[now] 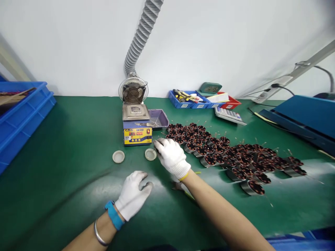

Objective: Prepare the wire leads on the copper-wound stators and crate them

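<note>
Both my hands wear white gloves over a green mat point(65, 146). My left hand point(133, 195) rests on the mat with curled fingers and nothing visible in them. My right hand point(171, 156) reaches forward, fingers bent, beside a small round white dish point(150, 154) and the near end of a long cluster of several copper-wound stators point(230, 155). Whether it grips anything is hidden. A second white dish point(118, 156) lies further left. A blue and yellow solder pot point(136, 127) stands just behind the dishes.
A grey extraction hose point(141, 35) with a fan hangs above the pot. A purple tray point(159, 118) sits beside it. Blue crates point(21, 115) stand left. Small blue bins with tools point(185, 99), a red bin, a calculator point(229, 115) and a blue device point(303, 118) line the back right.
</note>
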Demonstrator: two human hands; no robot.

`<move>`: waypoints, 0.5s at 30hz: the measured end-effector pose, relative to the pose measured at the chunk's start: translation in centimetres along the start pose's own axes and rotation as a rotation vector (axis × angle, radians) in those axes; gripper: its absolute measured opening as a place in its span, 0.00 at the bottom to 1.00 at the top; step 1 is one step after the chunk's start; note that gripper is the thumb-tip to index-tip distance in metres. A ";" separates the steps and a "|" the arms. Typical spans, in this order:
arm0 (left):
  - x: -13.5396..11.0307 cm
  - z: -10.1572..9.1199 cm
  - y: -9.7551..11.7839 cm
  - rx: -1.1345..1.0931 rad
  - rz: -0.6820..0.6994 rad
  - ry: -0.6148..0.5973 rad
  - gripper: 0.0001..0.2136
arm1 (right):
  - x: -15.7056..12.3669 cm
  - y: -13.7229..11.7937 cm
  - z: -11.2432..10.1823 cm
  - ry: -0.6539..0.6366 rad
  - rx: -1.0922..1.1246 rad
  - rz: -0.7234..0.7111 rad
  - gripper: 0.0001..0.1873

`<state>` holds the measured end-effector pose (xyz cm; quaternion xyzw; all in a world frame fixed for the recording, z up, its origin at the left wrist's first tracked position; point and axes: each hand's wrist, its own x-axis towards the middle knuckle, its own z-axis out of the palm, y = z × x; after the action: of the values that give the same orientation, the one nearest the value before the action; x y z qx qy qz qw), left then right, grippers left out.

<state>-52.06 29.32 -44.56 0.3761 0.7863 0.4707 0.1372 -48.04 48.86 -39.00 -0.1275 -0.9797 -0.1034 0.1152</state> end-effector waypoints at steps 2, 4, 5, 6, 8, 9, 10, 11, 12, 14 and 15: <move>0.0 0.1 0.0 0.012 0.012 0.006 0.09 | 1.9 0.9 -0.9 0.088 0.015 0.019 0.24; 0.0 0.2 -0.1 0.022 0.022 0.008 0.09 | 5.2 1.7 -2.5 0.188 0.019 0.048 0.25; 0.0 0.2 -0.2 0.027 0.028 0.006 0.09 | 7.2 1.9 -3.4 0.227 0.016 0.062 0.24; 0.0 0.3 -0.2 0.032 0.035 0.002 0.09 | 9.3 2.0 -4.4 0.244 0.010 0.069 0.24; -0.1 0.3 -0.4 0.040 0.044 -0.006 0.09 | 13.5 1.8 -6.0 0.203 -0.001 0.079 0.24; -0.1 0.3 -0.4 0.043 0.045 -0.009 0.09 | 15.4 1.6 -6.6 0.161 -0.006 0.085 0.25; -0.1 0.4 -0.5 0.045 0.046 -0.012 0.09 | 17.2 1.2 -6.9 0.129 -0.010 0.091 0.24; -0.2 0.4 -0.5 0.044 0.048 -0.013 0.09 | 18.6 0.9 -7.0 0.101 -0.013 0.091 0.23; -0.2 0.4 -0.6 0.043 0.050 -0.015 0.09 | 19.8 0.5 -6.9 0.084 -0.015 0.087 0.22; -0.1 0.5 -0.7 0.043 0.059 -0.013 0.09 | 21.4 -0.2 -6.2 0.060 -0.015 0.062 0.21; -0.1 0.6 -0.8 0.044 0.061 -0.010 0.09 | 21.9 -0.5 -5.8 0.049 -0.014 0.046 0.21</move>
<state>-52.02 29.40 -45.53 0.4051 0.7840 0.4552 0.1185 -67.59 52.00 -28.05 -0.1484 -0.9726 -0.1106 0.1407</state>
